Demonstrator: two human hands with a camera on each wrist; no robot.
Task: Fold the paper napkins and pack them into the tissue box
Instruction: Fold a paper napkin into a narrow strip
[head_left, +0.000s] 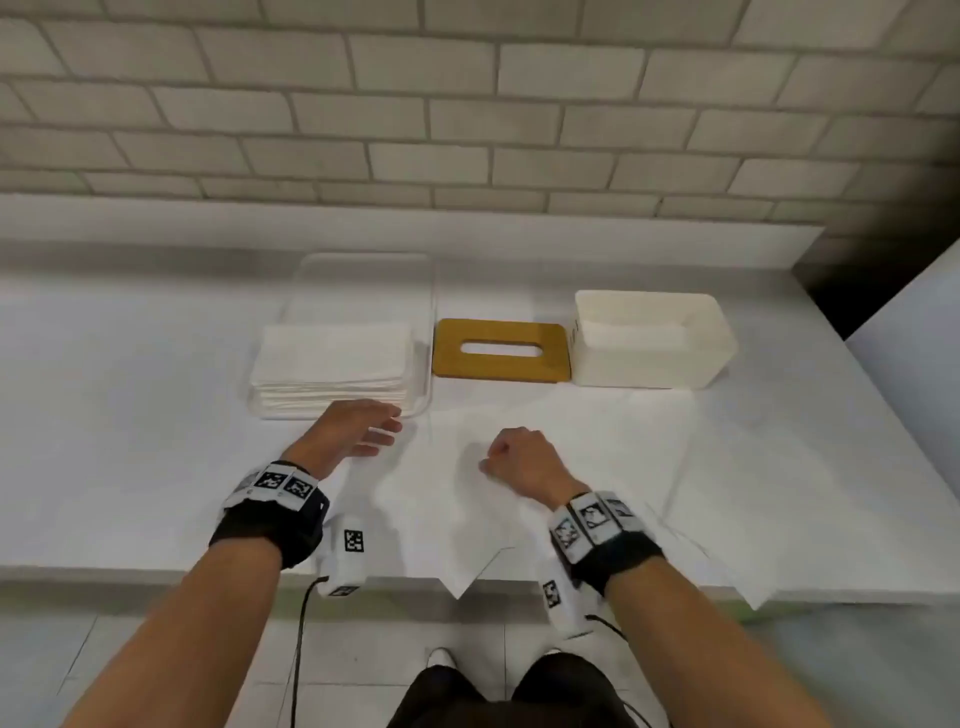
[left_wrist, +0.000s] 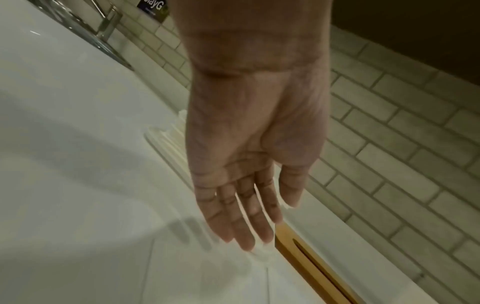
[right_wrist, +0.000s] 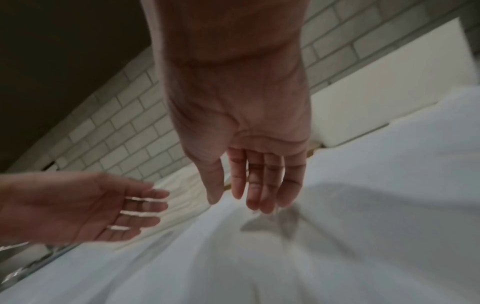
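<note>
Hands: your left hand (head_left: 358, 428) hovered flat, empty; right hand (head_left: 519, 457) loosely extended on spread napkin (head_left: 597, 467) | Risk: thin sheet overhung counter (head_left: 130, 441) edge; sliding could tear it, skewing 1 fold | box (head_left: 654, 340) lidless.

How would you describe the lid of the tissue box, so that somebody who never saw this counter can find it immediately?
Look at the white counter under the grey brick wall. Along its back stand a clear tray with a stack of napkins and an open white tissue box. The lid lies flat between them: the only brown, wood-coloured piece, with one long slot through its middle.
</note>
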